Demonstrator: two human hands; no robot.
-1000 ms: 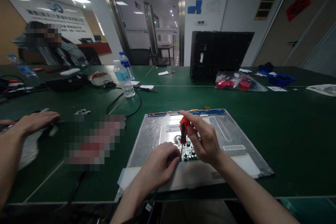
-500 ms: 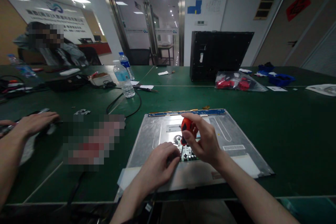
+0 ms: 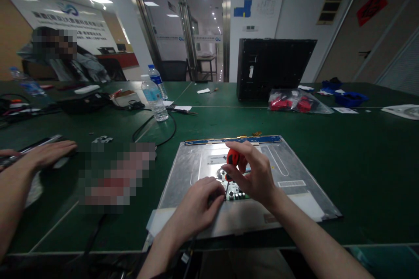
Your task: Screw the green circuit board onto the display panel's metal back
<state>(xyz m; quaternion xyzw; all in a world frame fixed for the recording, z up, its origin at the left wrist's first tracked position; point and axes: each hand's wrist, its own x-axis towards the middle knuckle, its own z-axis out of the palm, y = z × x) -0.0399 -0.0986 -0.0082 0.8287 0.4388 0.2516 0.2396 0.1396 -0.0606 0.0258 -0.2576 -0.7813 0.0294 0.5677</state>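
In my right hand [image 3: 257,172] is a red and black screwdriver [image 3: 232,157], held upright by its handle between thumb and fingers. Its shaft points down at a small green circuit board [image 3: 237,195]. The board lies on the metal back of a flat display panel [image 3: 290,169]. My left hand [image 3: 200,202] rests on the panel at the board's left side, fingers curled and thumb close to them by the screwdriver tip. What those fingertips pinch, if anything, is hidden. A blue strip board [image 3: 209,141] runs along the panel's far edge.
At the left, a co-worker's hand [image 3: 49,154] lies by a dark device. Water bottles [image 3: 155,98] stand beyond a black cable. A black monitor-like case [image 3: 275,69] and a plastic bag of red parts [image 3: 296,101] are at the back right. Another person sits far left.
My right thumb has shifted up on the screwdriver handle, which looks slightly turned. My left hand and the panel stay in place. The co-worker's hand at the left has moved a little.
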